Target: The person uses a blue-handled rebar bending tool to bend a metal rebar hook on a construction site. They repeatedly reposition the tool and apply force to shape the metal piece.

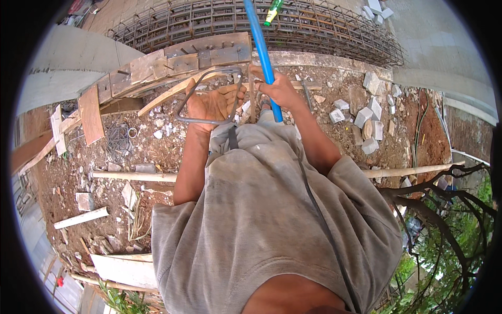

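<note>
My left hand (210,106) is palm up with its fingers loosely curled, and it supports a dark steel rod bent into a squarish stirrup (201,122). One side of the stirrup crosses near the fingertips, another near the wrist. My right hand (284,90) is wrapped round a long blue pipe (260,43), which slants from the top edge down to my waist. Part of the grip is hidden behind the pipe. Just beyond both hands lies a thick wooden plank (225,51) with nails or pegs standing up from it.
A long rebar cage (193,20) lies across the far side, with a green bottle (272,11) above it. Broken concrete blocks (364,117) lie to the right. Bamboo poles (136,176), loose boards (91,115) and tangled wire (119,141) litter the dirt. Branches (436,217) reach in at lower right.
</note>
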The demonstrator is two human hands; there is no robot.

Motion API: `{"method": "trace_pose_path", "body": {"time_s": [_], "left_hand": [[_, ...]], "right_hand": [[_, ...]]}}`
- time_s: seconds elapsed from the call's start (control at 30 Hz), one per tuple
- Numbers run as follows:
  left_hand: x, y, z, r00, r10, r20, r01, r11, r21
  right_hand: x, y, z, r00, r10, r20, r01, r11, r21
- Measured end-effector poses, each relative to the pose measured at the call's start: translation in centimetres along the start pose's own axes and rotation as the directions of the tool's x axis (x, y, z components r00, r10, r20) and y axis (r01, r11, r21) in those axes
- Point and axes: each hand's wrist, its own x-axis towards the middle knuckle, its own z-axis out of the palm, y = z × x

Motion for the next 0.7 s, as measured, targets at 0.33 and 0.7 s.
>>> {"method": "trace_pose_path", "body": {"time_s": [0.33, 0.7], "left_hand": [[4.0, -1.3, 2.1, 0.957, -0.018, -0.291, 0.060, 0.988, 0.139], [13.2, -5.0, -2.2, 0.870, 0.370, -0.325, 0.007, 0.650, 0.760]], "right_hand": [[-0.1, -3.7, -0.6, 0.993, -0.112, 0.040, 0.117, 0.974, -0.195], [8.6, -5.4, -6.1, 0.998, -0.034, 0.047, 0.011, 0.902, 0.431]]}}
